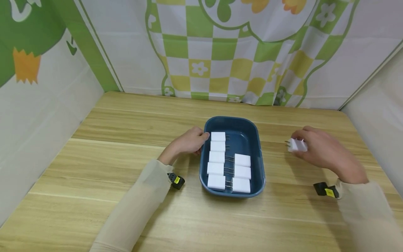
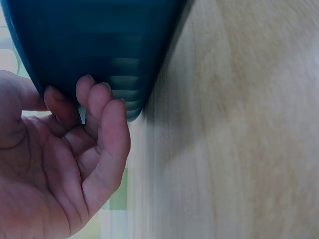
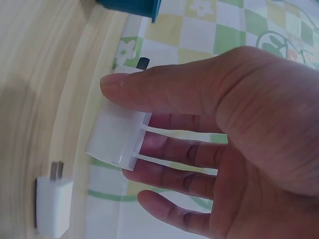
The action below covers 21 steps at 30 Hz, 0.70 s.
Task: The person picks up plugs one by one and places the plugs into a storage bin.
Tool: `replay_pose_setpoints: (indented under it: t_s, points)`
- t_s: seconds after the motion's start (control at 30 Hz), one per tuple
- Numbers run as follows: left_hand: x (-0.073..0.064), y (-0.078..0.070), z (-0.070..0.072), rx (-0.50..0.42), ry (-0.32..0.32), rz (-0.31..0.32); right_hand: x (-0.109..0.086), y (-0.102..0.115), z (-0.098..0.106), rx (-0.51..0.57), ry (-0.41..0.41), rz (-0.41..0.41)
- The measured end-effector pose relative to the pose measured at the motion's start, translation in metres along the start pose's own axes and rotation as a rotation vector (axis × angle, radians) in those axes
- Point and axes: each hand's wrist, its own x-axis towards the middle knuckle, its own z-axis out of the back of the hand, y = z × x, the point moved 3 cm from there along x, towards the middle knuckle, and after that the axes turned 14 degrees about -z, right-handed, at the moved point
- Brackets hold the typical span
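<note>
A dark blue plastic tray (image 1: 240, 140) stands on the table in the middle of the head view. Several white plug chargers (image 1: 217, 156) lie in a column along its left side, and three more fill the lower right, prongs facing inward. My left hand (image 1: 190, 140) grips the tray's left rim, thumb at the edge and curled fingers (image 2: 115, 129) against the outer wall. To the right of the tray, my right hand (image 1: 327, 152) pinches a white charger (image 3: 119, 129) between thumb and fingers, its prongs pointing toward the tray in the head view.
Another white charger (image 3: 54, 206) rests on the wooden table (image 1: 126, 115) near my right hand in the right wrist view. A patterned green and white curtain (image 1: 220, 52) hangs behind the table's back edge, with pale fabric walls at both sides.
</note>
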Motion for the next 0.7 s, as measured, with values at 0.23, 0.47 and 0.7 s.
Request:
replay_pose_setpoints:
  t_s: [0.23, 0.47, 0.7]
  points:
    - [0.000, 0.001, 0.000, 0.000, -0.003, 0.004, 0.003, 0.014, 0.004, 0.002, -0.021, 0.021]
    - [0.001, 0.000, 0.000, 0.010, -0.002, 0.004, 0.005, 0.025, 0.008, 0.000, -0.033, 0.030]
    - [0.001, 0.001, 0.001, 0.014, 0.004, 0.001, 0.008, 0.039, 0.009, 0.006, -0.018, 0.013]
